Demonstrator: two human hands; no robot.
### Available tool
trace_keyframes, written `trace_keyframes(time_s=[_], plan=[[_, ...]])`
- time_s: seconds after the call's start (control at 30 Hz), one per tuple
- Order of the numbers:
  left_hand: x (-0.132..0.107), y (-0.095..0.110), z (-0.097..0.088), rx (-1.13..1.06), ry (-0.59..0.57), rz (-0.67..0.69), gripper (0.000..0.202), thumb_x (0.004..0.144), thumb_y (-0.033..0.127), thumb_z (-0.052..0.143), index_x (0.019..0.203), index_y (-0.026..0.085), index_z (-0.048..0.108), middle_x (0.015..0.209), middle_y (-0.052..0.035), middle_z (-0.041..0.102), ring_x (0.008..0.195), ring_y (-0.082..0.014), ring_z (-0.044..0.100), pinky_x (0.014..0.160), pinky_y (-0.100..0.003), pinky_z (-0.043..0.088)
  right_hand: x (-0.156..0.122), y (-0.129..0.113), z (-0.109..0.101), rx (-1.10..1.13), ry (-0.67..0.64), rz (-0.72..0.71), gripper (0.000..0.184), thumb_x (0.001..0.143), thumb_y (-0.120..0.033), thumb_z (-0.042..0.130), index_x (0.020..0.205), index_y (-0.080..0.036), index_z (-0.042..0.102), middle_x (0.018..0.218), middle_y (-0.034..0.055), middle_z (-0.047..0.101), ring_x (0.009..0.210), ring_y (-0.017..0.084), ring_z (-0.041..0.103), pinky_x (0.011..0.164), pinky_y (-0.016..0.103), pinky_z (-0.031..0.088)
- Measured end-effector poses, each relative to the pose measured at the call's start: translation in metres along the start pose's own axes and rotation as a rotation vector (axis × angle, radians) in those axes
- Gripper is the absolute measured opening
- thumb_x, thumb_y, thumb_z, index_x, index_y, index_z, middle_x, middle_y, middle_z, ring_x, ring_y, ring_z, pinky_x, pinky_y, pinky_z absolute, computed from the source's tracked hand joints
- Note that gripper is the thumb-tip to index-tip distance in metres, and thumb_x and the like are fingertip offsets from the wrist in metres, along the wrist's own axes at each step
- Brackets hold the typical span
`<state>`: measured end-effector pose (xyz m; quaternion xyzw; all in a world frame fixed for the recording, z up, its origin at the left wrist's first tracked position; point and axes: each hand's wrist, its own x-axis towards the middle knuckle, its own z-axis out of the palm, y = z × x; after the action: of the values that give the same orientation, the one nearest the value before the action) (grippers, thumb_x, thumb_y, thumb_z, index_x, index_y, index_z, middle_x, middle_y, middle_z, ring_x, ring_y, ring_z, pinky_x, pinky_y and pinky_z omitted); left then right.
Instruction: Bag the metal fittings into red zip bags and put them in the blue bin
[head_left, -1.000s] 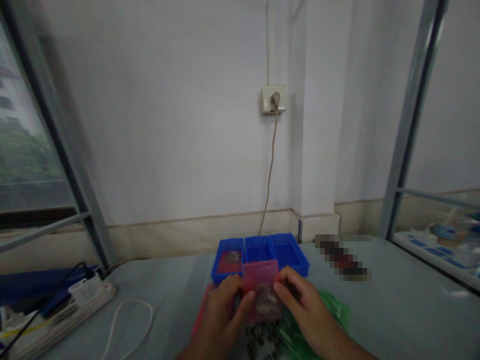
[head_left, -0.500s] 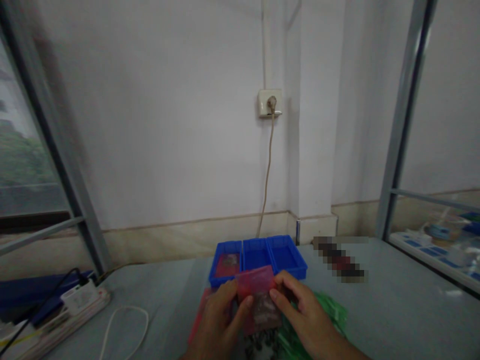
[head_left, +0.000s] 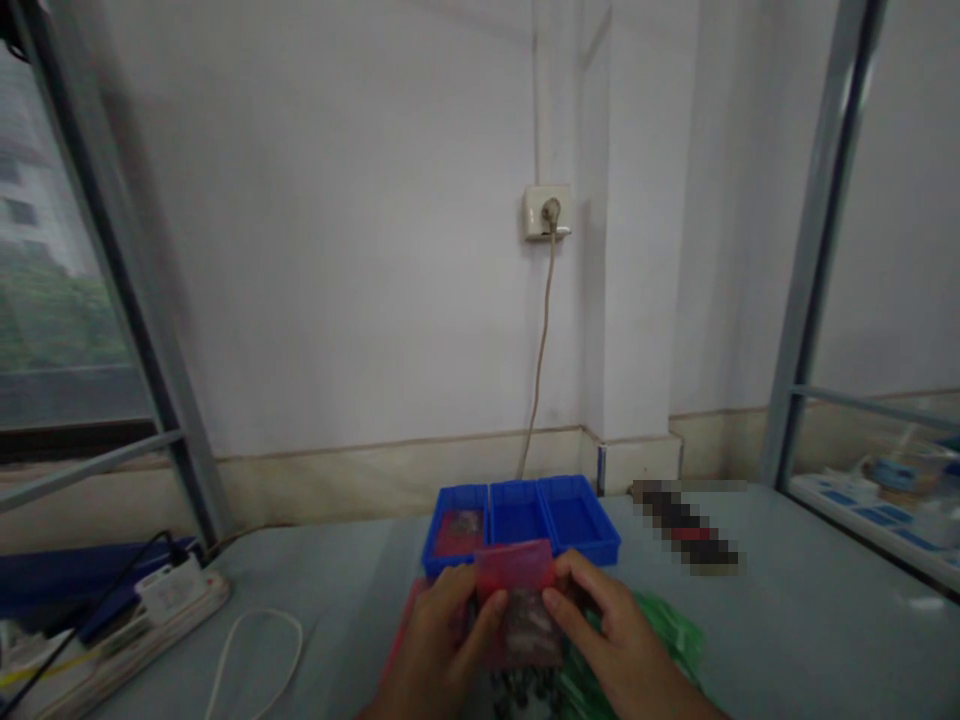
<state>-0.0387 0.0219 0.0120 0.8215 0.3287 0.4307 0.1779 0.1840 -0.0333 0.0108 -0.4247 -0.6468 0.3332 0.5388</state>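
Note:
A small pink see-through plastic bag is held up between both hands, its contents greyish and blurred. My left hand pinches its left edge, thumb in front. On the right edge, my right hand grips it with thumb and fingers. Just beyond stands a blue three-compartment tray; its left compartment holds another pink bag. Below the held bag lie small dark pieces, too blurred to name. More pink plastic is partly hidden behind my left hand, and crumpled green plastic lies behind my right.
At the left is a power strip with a white adapter, beside a looped white cable. A pixelated dark object lies right of the tray. Metal frame posts stand at both sides. A cord runs down from the wall socket.
The view has shifted slightly, so everything sits a little further right and lower. The top flap of the pink bag looks more level and folded. Both hands keep their hold on it.

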Motion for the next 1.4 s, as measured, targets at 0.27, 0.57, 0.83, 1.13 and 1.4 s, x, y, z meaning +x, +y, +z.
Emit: trace_keyframes(time_s=[0.27,0.57,0.83,1.13,1.4], plan=[[0.000,-0.002,0.001,0.023,0.016,0.003,0.040,0.110,0.052,0.054,0.093,0.023,0.076,0.088,-0.0044,0.078,0.078,-0.0206,0.069,0.076,-0.027,0.054,-0.001,0.006,0.001,-0.035,0.001,0.008,0.028,0.108,-0.051,0.059,0.101,-0.024,0.062,0.093,-0.0003,0.062,0.086,0.020,0.057,0.079,0.028,0.047],[0.000,0.001,0.001,0.018,0.015,-0.007,0.041,0.110,0.053,0.054,0.091,0.022,0.074,0.087,-0.0045,0.077,0.079,-0.0205,0.070,0.074,-0.026,0.053,-0.002,0.004,-0.001,-0.043,0.017,-0.037,0.024,0.110,-0.048,0.056,0.103,-0.026,0.065,0.098,0.0007,0.066,0.094,0.021,0.064,0.084,0.028,0.050],[0.002,0.004,0.001,-0.082,0.016,-0.051,0.039,0.109,0.052,0.056,0.096,0.023,0.078,0.089,-0.0041,0.079,0.079,-0.0205,0.072,0.074,-0.025,0.055,-0.001,-0.002,-0.005,-0.097,0.002,-0.074,0.025,0.109,-0.034,0.055,0.120,-0.031,0.077,0.121,0.0043,0.077,0.117,0.027,0.069,0.106,0.037,0.049],[0.004,0.008,0.000,-0.112,-0.022,-0.056,0.034,0.110,0.047,0.057,0.096,0.021,0.074,0.090,-0.0037,0.076,0.081,-0.0201,0.069,0.074,-0.026,0.052,0.002,-0.003,-0.007,-0.147,-0.012,-0.103,0.020,0.098,-0.022,0.066,0.113,-0.028,0.077,0.112,0.0045,0.076,0.104,0.026,0.068,0.092,0.034,0.051],[0.006,0.014,-0.003,-0.127,0.034,0.028,0.009,0.104,0.031,0.064,0.106,0.022,0.065,0.114,-0.0084,0.067,0.101,-0.0236,0.065,0.090,-0.034,0.054,0.001,-0.009,-0.007,-0.164,0.095,-0.120,0.023,0.107,-0.042,0.064,0.095,-0.025,0.074,0.103,0.0039,0.063,0.101,0.025,0.062,0.092,0.033,0.047]])
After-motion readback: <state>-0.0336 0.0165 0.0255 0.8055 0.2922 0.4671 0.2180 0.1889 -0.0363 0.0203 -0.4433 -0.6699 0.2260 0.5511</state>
